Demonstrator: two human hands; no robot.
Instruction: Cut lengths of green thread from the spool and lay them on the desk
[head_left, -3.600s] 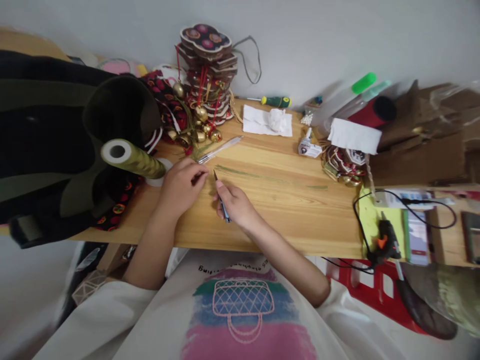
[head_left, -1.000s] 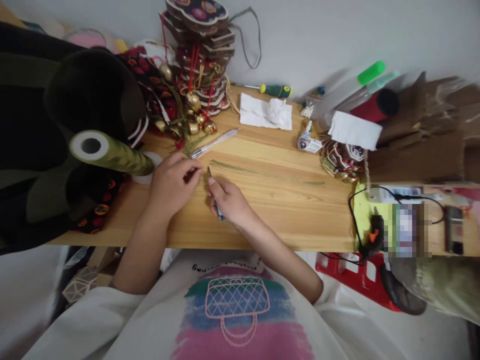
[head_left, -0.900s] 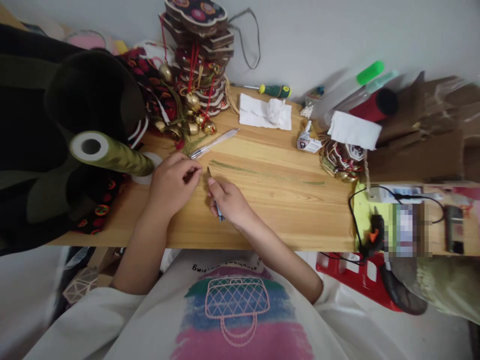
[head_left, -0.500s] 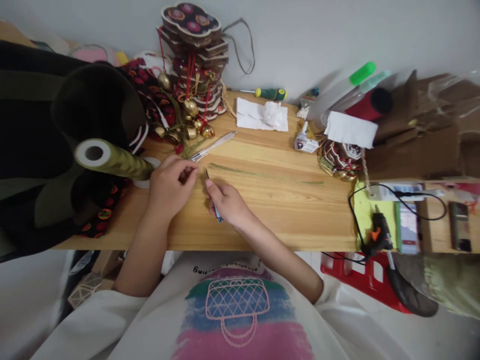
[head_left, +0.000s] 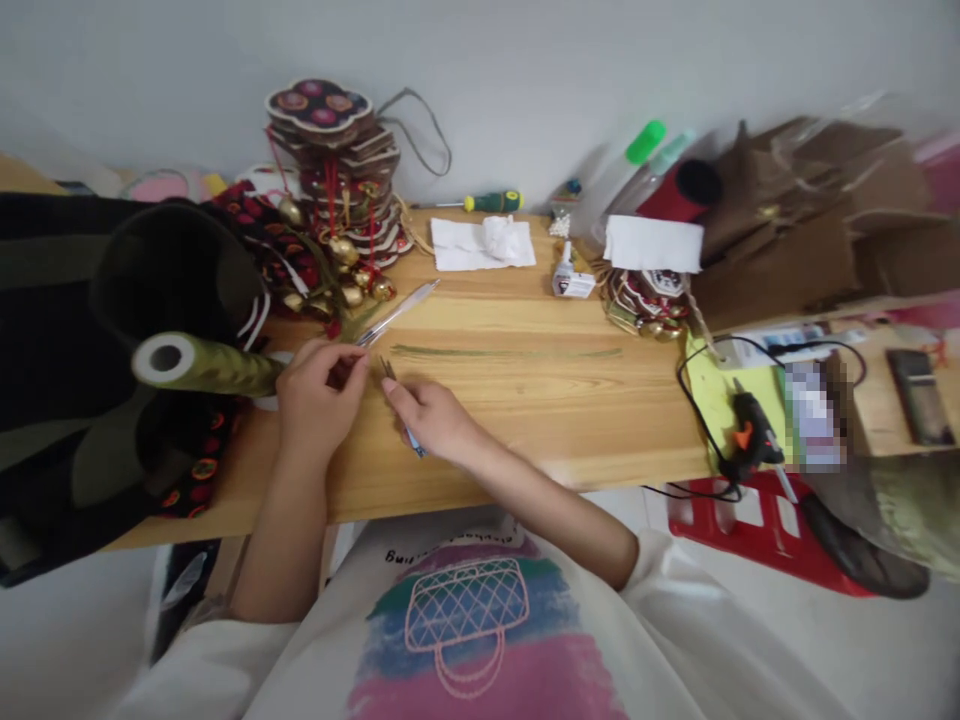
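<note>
My left hand is pinched closed over the wooden table, and whatever is between its fingertips is too small to make out. Just to the right, my right hand grips small snips, their narrow blades pointing up and away from me. Thin green strands lie across the table beyond my right hand. A clear pen rests behind my hands, close to a pile of gold bells and green cord.
A green tape roll and dark fabric are at the left. Stacked patterned pieces, white tissue, a screwdriver and a small glue bottle stand behind. At right are a glue gun and cardboard.
The camera view has shifted, with the table contents now further left. The snips' blades now look slightly parted. Both hands keep nearly the same pose.
</note>
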